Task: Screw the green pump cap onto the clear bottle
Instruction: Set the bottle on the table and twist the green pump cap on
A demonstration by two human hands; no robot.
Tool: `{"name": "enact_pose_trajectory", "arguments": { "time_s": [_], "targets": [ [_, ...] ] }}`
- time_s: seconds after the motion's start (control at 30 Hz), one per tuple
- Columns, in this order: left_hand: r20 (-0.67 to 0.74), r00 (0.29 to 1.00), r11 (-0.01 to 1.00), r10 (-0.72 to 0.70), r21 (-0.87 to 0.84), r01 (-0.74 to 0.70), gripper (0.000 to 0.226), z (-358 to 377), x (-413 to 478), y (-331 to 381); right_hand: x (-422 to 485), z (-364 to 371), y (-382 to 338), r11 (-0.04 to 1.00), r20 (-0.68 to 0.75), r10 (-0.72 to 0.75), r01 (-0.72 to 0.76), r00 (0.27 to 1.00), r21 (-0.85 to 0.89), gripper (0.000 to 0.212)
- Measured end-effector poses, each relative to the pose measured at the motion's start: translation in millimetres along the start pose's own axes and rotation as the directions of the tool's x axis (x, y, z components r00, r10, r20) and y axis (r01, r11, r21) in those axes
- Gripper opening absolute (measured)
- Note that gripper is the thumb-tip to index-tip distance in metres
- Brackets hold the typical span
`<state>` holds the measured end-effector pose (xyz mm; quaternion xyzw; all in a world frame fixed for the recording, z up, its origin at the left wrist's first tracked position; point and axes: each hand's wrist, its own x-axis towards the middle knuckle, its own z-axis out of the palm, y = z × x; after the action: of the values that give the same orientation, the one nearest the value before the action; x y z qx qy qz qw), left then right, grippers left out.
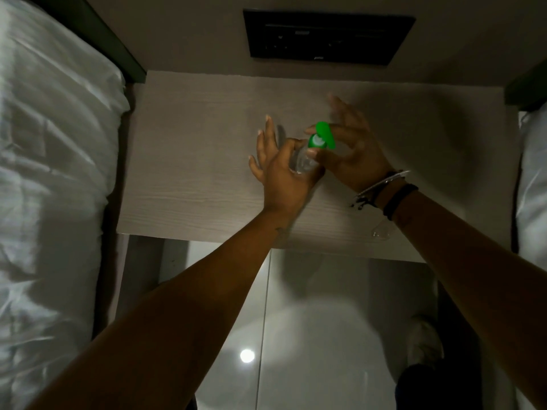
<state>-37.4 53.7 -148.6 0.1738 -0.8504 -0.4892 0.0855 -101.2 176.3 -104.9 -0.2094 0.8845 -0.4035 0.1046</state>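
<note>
A small clear bottle (302, 163) is held above the pale wooden bedside table (192, 161). My left hand (281, 170) grips the bottle's body between thumb and palm, the other fingers spread outward. The green pump cap (322, 137) sits on the bottle's neck with its nozzle pointing up and away. My right hand (352, 146) pinches the cap's collar with thumb and forefinger; its remaining fingers are raised. Most of the bottle is hidden by my left hand.
White bedding (50, 173) lies along the left, and another bed edge (532, 179) on the right. A black wall panel (325, 37) sits behind the table. A small clear plastic piece (381, 232) rests near the table's front right edge. Glossy floor lies below.
</note>
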Motion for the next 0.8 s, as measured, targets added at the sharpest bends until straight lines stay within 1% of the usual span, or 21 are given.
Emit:
{"name": "enact_pose_trajectory", "arguments": {
  "time_s": [0.03, 0.07, 0.1, 0.17, 0.23, 0.27, 0.3, 0.33, 0.4, 0.47, 0.5, 0.57, 0.63, 0.67, 0.7, 0.77, 0.8],
  "targets": [
    [-0.003, 1.000, 1.000, 0.003, 0.005, -0.003, 0.035, 1, 0, 0, 1, -1, 0, 1.000, -0.008, -0.013, 0.013, 1.000, -0.007, 0.040],
    [-0.005, 1.000, 1.000, 0.008, 0.009, -0.008, 0.034, 1, 0, 0, 3, -1, -1, 1.000, -0.031, -0.014, 0.013, 0.999, -0.028, 0.038],
    [-0.006, 1.000, 1.000, 0.011, 0.011, -0.011, 0.033, 1, 0, 0, 4, 0, -3, 0.998, -0.067, -0.008, 0.004, 0.998, -0.062, 0.043],
    [-0.002, 1.000, 1.000, 0.017, 0.008, -0.017, 0.032, 0, 1, 0, 7, 2, -7, 0.991, -0.134, 0.017, -0.035, 0.991, -0.132, 0.061],
    [0.001, 1.000, 1.000, 0.013, 0.010, -0.013, 0.034, -1, 1, 0, 6, 4, -5, 0.989, -0.085, 0.049, -0.060, 0.995, -0.135, 0.078],
    [0.003, 1.000, 1.000, 0.010, 0.012, -0.011, 0.035, -2, 2, 0, 5, 4, -2, 0.993, -0.038, 0.055, -0.058, 0.998, -0.099, 0.082],
    [0.008, 1.000, 1.000, 0.010, 0.011, -0.010, 0.037, -2, 2, 0, 3, 3, 1, 0.998, 0.005, 0.041, -0.041, 0.999, -0.056, 0.079],
    [0.014, 1.000, 1.000, 0.013, 0.007, -0.013, 0.038, -2, 2, 0, 2, 1, 4, 1.000, 0.030, 0.007, -0.007, 1.000, -0.029, 0.070],
    [0.023, 0.999, 1.000, 0.024, 0.003, -0.024, 0.038, -2, 1, -1, 1, -2, 9, 0.999, 0.023, -0.040, 0.041, 0.999, -0.027, 0.051],
    [0.012, 1.000, 1.000, 0.018, 0.002, -0.018, 0.036, 0, 1, 0, 5, -3, 7, 0.999, -0.019, 0.009, -0.010, 1.000, -0.044, 0.048],
    [0.005, 1.000, 1.000, 0.010, 0.001, -0.010, 0.035, 0, 1, 0, 8, -2, 4, 0.996, -0.047, 0.035, -0.039, 0.998, -0.079, 0.050],
    [0.003, 1.000, 1.000, 0.006, -0.001, -0.006, 0.032, 0, 0, -1, 10, 1, -1, 0.987, -0.071, 0.066, -0.075, 0.995, -0.140, 0.064],
    [0.016, 1.000, 1.000, 0.012, -0.001, -0.012, 0.032, -1, 0, -1, 6, 4, -4, 0.992, -0.019, 0.070, -0.072, 0.997, -0.106, 0.081],
    [0.023, 1.000, 1.000, 0.014, -0.003, -0.014, 0.033, -1, 0, -2, 3, 5, -3, 0.996, 0.000, 0.046, -0.046, 0.999, -0.072, 0.080],
    [0.028, 0.999, 1.000, 0.016, -0.005, -0.015, 0.034, -1, 0, -2, 1, 5, -2, 0.999, 0.003, 0.006, -0.006, 1.000, -0.040, 0.070],
    [0.035, 0.999, 1.000, 0.017, -0.001, -0.017, 0.036, -1, 1, -2, -1, 2, 0, 0.997, -0.018, -0.064, 0.063, 0.998, -0.034, 0.045],
    [0.038, 0.999, 1.000, 0.023, 0.004, -0.023, 0.036, -1, 2, -2, 1, 0, 0, 0.997, -0.031, -0.068, 0.066, 0.997, -0.044, 0.041]
  ]
}}
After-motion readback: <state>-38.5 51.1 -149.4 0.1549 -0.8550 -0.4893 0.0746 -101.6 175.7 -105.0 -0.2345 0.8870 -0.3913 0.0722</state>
